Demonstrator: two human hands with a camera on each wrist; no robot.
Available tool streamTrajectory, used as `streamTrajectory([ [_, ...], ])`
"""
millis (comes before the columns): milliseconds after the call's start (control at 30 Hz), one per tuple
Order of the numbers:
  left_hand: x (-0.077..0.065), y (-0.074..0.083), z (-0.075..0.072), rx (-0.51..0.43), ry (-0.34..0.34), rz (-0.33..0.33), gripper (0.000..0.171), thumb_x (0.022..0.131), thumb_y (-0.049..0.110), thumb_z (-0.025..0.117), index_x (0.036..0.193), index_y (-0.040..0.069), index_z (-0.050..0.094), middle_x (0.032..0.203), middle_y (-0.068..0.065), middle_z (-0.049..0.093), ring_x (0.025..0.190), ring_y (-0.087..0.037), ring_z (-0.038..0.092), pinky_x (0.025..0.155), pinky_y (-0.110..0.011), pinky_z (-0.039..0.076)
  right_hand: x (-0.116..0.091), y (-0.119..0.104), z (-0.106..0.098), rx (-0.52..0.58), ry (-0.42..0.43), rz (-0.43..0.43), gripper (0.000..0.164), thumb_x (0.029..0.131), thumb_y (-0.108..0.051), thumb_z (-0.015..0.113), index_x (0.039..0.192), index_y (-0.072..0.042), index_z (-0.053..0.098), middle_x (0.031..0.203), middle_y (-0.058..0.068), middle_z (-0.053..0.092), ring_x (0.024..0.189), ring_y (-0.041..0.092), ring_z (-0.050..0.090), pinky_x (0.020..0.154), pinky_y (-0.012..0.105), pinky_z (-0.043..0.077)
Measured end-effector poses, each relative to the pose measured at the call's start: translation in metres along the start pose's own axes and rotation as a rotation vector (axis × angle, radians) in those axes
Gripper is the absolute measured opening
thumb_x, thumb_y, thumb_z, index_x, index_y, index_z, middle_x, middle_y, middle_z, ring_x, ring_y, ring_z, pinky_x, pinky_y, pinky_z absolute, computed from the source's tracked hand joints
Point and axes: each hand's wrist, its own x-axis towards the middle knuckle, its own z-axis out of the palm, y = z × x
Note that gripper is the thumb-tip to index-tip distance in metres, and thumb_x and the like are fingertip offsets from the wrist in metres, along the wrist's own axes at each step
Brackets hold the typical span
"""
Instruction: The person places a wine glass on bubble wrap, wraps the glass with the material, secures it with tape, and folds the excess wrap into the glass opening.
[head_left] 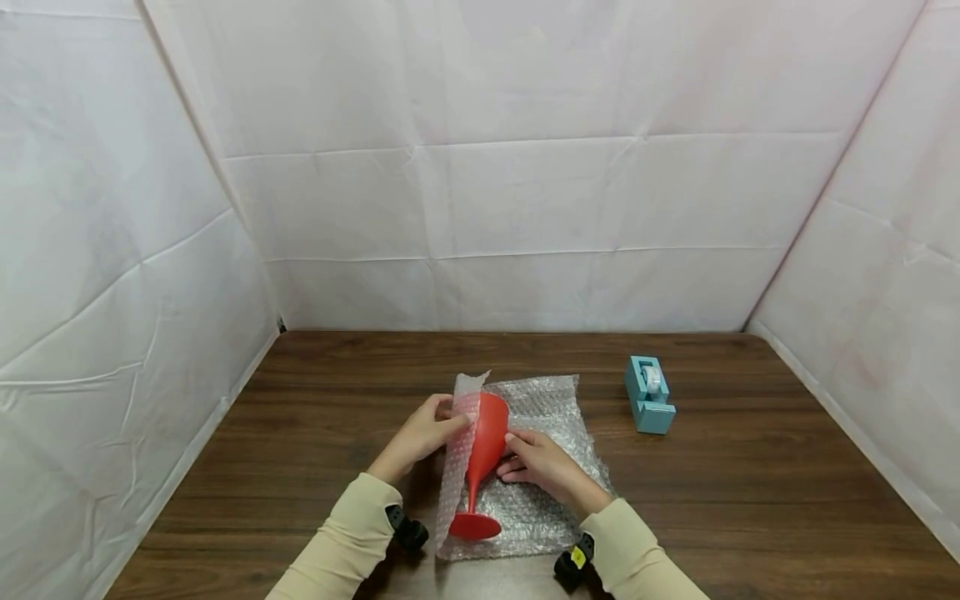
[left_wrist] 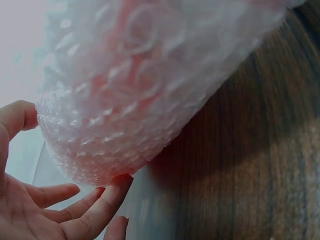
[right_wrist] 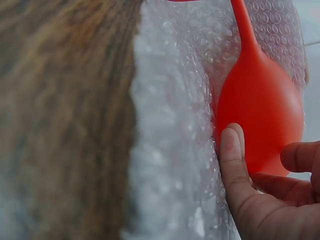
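Observation:
A red plastic wine glass (head_left: 489, 435) lies on its side on a sheet of bubble wrap (head_left: 555, 408), its foot toward the near edge. The wrap's left side is folded up against the glass and partly covers it. My left hand (head_left: 424, 433) grips that raised flap by the bowl, with thumb and fingers on the bubble wrap (left_wrist: 115, 115) in the left wrist view. On the other side, my right hand (head_left: 546, 467) holds the bowl of the wine glass (right_wrist: 260, 110), thumb and fingertips against it in the right wrist view.
A light blue tape dispenser (head_left: 651, 396) with a roll of clear tape stands to the right of the wrap. The brown wooden table (head_left: 750, 467) is bounded by white cloth walls (head_left: 525, 200) at the back and sides.

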Motion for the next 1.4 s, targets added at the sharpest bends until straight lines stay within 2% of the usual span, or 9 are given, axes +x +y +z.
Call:
streamTrajectory([
  [267,0.002,0.002,0.002,0.029,0.013,0.022,0.062,0.088,0.032,0.064,0.136,0.001,0.043,0.125,-0.021,0.057,0.107,-0.033,0.058,0.089,-0.048,0.051,-0.002,0.000,-0.001,0.020,0.021,0.006,0.049,0.104,-0.017,0.037,0.143,0.011,0.030,0.101,0.011,0.061,0.076,0.010,0.063,0.076,0.028,0.055],
  [533,0.001,0.005,0.004,0.043,0.029,0.054,0.060,0.087,0.033,0.064,0.134,0.000,0.046,0.122,-0.020,0.058,0.106,-0.031,0.059,0.087,-0.046,0.052,-0.003,0.000,-0.002,0.019,-0.002,-0.001,0.050,0.104,-0.017,0.036,0.144,0.010,0.028,0.097,0.008,0.060,0.075,0.009,0.063,0.076,0.028,0.056],
  [767,0.002,0.009,0.006,0.114,0.058,0.094,0.063,0.086,0.031,0.063,0.134,-0.005,0.045,0.120,-0.022,0.058,0.106,-0.032,0.058,0.088,-0.046,0.050,-0.004,0.000,-0.003,0.028,0.008,-0.002,0.051,0.104,-0.017,0.037,0.145,0.010,0.025,0.099,0.010,0.061,0.076,0.009,0.063,0.077,0.029,0.056],
  [967,0.002,0.011,0.008,0.158,0.066,0.086,0.064,0.086,0.034,0.062,0.134,-0.004,0.045,0.123,-0.021,0.056,0.108,-0.032,0.056,0.090,-0.048,0.049,-0.004,0.000,-0.003,0.030,-0.001,-0.011,0.046,0.105,-0.016,0.033,0.143,0.011,0.030,0.096,0.007,0.061,0.076,0.009,0.063,0.075,0.027,0.055],
  [1067,0.002,0.012,0.008,0.157,0.062,0.078,0.064,0.086,0.035,0.062,0.135,-0.003,0.044,0.123,-0.020,0.055,0.107,-0.032,0.056,0.089,-0.048,0.050,-0.004,0.001,-0.003,0.034,0.003,-0.009,0.042,0.106,-0.020,0.031,0.133,0.011,0.041,0.093,0.005,0.059,0.077,0.009,0.063,0.076,0.028,0.055],
  [1200,0.003,0.012,0.009,0.151,0.057,0.065,0.066,0.086,0.036,0.063,0.136,-0.002,0.043,0.126,-0.020,0.053,0.109,-0.032,0.056,0.090,-0.048,0.050,-0.006,0.000,-0.003,0.041,0.017,0.010,0.046,0.106,-0.029,0.029,0.123,0.010,0.047,0.093,0.005,0.059,0.077,0.010,0.063,0.078,0.030,0.055],
  [1400,0.004,0.014,0.011,0.151,0.051,0.057,0.068,0.086,0.039,0.064,0.137,-0.001,0.043,0.126,-0.021,0.051,0.110,-0.033,0.056,0.090,-0.049,0.049,-0.006,-0.002,-0.002,0.033,0.037,0.033,0.056,0.102,-0.045,0.037,0.116,0.007,0.052,0.093,0.005,0.061,0.076,0.012,0.064,0.076,0.028,0.055],
])
